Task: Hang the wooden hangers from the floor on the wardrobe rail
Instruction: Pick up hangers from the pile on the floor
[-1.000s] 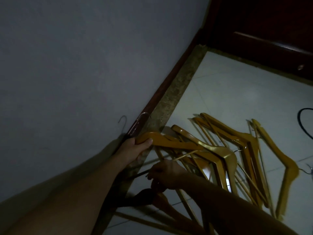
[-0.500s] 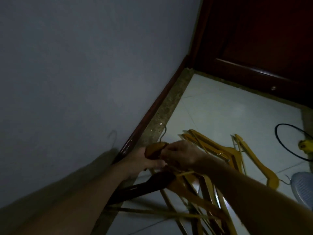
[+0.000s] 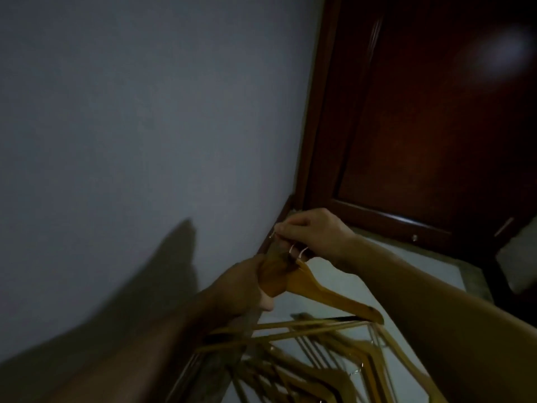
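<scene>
Light is poor and the lower frame is blurred.

The left hand (image 3: pixel 241 286) is clenched round the neck of a bundle of wooden hangers (image 3: pixel 325 295), lifted off the floor. One hanger arm slopes away toward 4 o'clock from that hand. The blur does not allow the hangers in the bundle to be counted, though there appear to be at least two.

The right hand (image 3: pixel 316 232) sits just above the left, at its 1 o'clock. Its fingertips pinch the metal hooks (image 3: pixel 302 253) that rise from the bundle.

The remaining hangers (image 3: pixel 334 353) lie in an overlapping heap on the pale tiled floor (image 3: pixel 406 269), at 5 o'clock from the hands and below the bundle.

A grey wall (image 3: pixel 145 112) fills the 9 to 12 o'clock side of the view, with a dark shadow (image 3: pixel 174 271) cast on it beside the left forearm. A dark red wooden door (image 3: pixel 436 126) stands at 1 to 2 o'clock. The wardrobe rail is out of view.
</scene>
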Demonstrator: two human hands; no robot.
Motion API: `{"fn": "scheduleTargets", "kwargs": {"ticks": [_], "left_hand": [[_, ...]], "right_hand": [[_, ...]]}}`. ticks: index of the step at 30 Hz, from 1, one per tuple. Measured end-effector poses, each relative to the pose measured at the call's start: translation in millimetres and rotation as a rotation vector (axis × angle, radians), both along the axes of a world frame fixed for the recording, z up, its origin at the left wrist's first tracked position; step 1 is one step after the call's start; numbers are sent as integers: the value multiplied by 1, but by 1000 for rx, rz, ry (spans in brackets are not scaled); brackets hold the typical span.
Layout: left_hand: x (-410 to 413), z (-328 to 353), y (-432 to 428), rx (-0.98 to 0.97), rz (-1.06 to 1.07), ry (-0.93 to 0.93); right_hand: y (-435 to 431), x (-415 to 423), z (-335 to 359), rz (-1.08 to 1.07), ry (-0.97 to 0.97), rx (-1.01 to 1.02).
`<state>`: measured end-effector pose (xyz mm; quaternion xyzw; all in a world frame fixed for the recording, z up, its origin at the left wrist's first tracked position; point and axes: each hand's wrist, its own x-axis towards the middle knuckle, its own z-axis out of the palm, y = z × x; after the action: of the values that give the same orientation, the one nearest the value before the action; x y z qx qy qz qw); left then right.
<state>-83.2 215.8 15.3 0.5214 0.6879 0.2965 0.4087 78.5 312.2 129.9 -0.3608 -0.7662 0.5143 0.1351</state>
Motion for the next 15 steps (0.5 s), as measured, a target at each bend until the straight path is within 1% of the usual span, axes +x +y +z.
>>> {"fn": "scheduleTargets", "kwargs": {"ticks": [3,4,6,7,8,10,11,13,15], "left_hand": [[3,66,18,66,4,-9],[5,89,22,98,15,-30],[8,139,27,161,46,-51],[9,164,29,179,60,-46],[9,189,30,193,64,-36],[10,234,29,206,51,-13],[11,256,27,198,28,-30],[15,302,22,178,-18,-84],[20,350,18,151,-85,-92]], "right_hand": [[4,4,44,-136,13,513],[3,8,58,-178,46,645],[4,24,86,-250,105,760],[7,34,99,-269,68,770],[11,45,114,-254,-33,752],[17,64,146,-130,-323,674],[18,71,163,-70,-424,647],[16,79,203,-11,-481,602],[11,81,249,3,-444,504]]}}
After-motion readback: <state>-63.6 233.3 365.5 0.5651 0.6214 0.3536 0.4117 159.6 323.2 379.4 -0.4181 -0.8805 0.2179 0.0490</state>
